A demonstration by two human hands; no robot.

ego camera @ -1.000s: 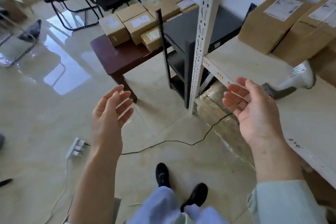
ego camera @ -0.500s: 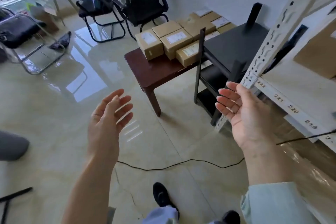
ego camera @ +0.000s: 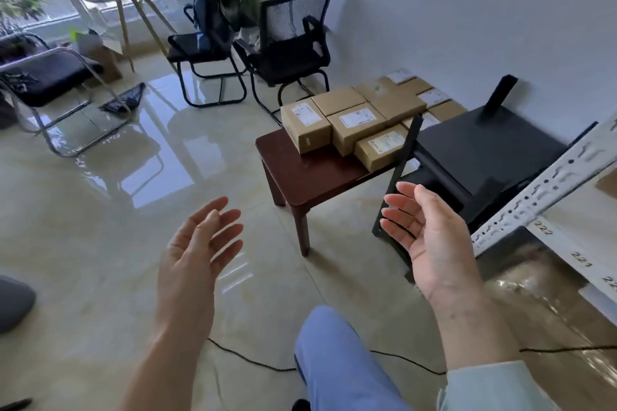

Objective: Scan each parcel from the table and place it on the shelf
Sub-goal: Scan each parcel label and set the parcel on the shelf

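Both hands empty: your left hand [ego camera: 197,243] and right hand [ego camera: 430,237] hang w/ fingers spread, grasping nothing. The brown cardboard parcels [ego camera: 354,123] sit packed edge to edge on the dark red wooden table [ego camera: 300,170], far right. Risks: the black cable [ego camera: 253,360] across the floor near your feet could trip you; grabbing one box may drag its neighbours off the edge.
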